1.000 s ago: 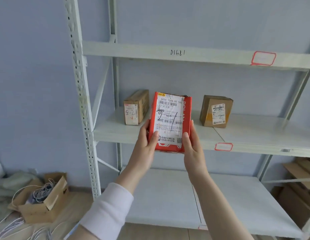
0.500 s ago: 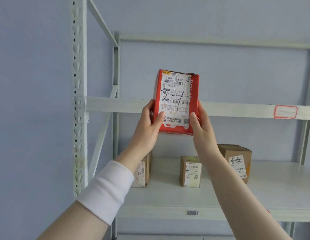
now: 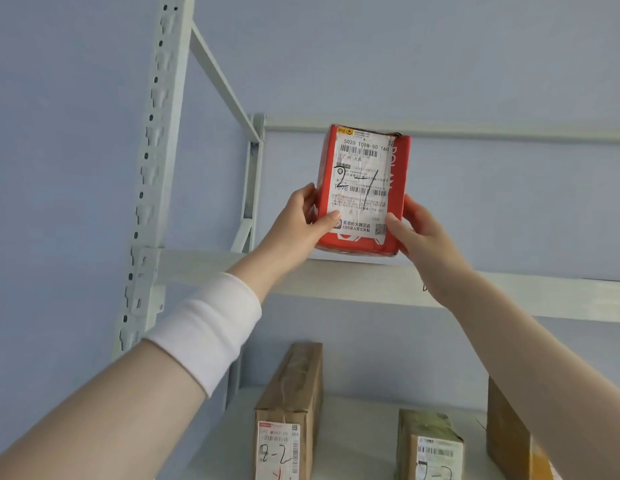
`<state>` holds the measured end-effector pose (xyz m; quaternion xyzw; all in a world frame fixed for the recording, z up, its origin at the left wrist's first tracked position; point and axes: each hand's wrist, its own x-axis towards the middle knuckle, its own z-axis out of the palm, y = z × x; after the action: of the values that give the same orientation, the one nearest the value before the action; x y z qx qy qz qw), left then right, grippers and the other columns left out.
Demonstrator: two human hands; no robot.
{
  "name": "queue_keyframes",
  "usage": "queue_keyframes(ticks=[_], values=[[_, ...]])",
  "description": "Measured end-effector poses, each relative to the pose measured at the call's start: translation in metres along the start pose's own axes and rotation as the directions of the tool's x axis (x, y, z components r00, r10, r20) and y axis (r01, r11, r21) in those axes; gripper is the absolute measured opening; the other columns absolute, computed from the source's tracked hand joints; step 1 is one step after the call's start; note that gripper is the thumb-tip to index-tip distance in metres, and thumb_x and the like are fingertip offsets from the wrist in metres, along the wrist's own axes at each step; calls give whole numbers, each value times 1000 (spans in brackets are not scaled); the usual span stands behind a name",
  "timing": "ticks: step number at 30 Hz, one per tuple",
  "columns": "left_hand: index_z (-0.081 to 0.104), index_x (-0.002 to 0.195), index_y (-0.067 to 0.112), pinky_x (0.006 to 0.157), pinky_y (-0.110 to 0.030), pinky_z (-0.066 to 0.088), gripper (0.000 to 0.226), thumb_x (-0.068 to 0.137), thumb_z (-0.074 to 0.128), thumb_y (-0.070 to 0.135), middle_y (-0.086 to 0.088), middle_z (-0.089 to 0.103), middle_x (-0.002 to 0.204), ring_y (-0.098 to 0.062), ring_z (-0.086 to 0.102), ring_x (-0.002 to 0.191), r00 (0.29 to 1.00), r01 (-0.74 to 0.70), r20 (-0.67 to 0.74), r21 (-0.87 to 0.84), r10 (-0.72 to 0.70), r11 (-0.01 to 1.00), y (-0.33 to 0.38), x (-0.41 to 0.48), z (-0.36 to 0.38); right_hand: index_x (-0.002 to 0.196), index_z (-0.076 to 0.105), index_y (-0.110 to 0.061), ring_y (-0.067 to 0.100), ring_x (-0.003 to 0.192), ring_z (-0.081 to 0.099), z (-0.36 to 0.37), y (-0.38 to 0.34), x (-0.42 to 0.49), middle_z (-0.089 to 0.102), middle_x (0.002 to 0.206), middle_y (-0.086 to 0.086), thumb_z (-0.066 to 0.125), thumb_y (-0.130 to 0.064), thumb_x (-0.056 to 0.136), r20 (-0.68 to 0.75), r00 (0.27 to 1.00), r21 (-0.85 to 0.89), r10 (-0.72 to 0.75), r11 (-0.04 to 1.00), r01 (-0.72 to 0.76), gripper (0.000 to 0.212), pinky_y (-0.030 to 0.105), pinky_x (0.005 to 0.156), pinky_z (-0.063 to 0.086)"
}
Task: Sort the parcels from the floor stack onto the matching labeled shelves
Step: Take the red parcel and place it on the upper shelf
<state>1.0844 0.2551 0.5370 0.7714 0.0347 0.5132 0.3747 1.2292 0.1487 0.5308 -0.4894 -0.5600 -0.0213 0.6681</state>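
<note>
Rightmost brown parcel (image 3: pixel 509 434) cut by bottom edge; shelf front marking (image 3: pixel 424 287) hidden behind right wrist.

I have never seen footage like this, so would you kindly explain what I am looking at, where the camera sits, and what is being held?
There is no machine here: a person wears a camera on the head, so you see their own arms reaching forward. The left hand and right hand grip a red parcel by its sides, upright, its bottom edge at the upper shelf. Its white label is handwritten "2-1". On the lower shelf stand brown boxes: the left box reads "2-2", the middle box seems similar, and a third box is cut off at the right.
</note>
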Motion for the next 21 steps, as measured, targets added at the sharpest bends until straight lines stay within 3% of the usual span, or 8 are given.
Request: queue_keyframes(ticks=[3,5,9,12,15,18,21], values=[[18,149,14,108,-29,38,69,92,57,14,4,36,150,-8,41,132,999,35,18,0,-35,999,-16,19,-4,134,44,-24,10,112,60,-1,10,18,58,121,-16,55,-15,93,35,999,-29,2,1000,-1,43,31,100,46],[22,148,16,107,-33,40,67,91,58,11,5,41,147,-7,44,129,997,69,44,1,-69,998,-29,29,-7,138,41,-20,13,114,58,2,20,30,54,126,-13,58,-14,91,35,999,-73,26,997,-24,50,33,100,46],[15,150,18,108,-41,39,77,88,62,12,0,41,148,-16,46,130,982,162,89,51,-166,986,-48,46,-15,139,38,-17,14,111,59,6,32,52,51,129,-10,66,-17,85,57,993,-312,105,946,-82,60,32,95,47],[1,150,23,108,-38,39,91,86,66,20,-1,42,146,-16,50,126,958,206,164,183,-236,961,-49,57,-24,137,37,-13,13,104,60,4,34,62,57,121,-5,74,-17,79,77,979,-379,190,914,-147,69,30,92,49],[1,151,21,103,-32,44,98,81,70,22,-3,47,143,-16,53,121,927,244,230,232,-297,942,-50,69,-35,142,30,-11,14,102,62,-2,29,67,62,110,-1,79,-19,73,95,946,-368,308,895,-254,84,28,90,50],[13,150,12,98,-29,47,100,72,75,26,-8,53,136,-17,57,117,892,300,274,237,-360,924,-48,78,-46,144,28,-8,17,101,65,-10,21,75,66,108,5,79,-17,69,149,895,-307,420,880,-362,91,26,87,52],[46,135,10,91,-24,53,65,77,71,19,-2,66,118,-12,64,107,863,277,351,273,-363,921,-43,83,-48,129,51,-6,16,98,68,-12,17,80,71,107,5,78,-16,67,237,856,-360,459,860,-362,69,21,80,57]])
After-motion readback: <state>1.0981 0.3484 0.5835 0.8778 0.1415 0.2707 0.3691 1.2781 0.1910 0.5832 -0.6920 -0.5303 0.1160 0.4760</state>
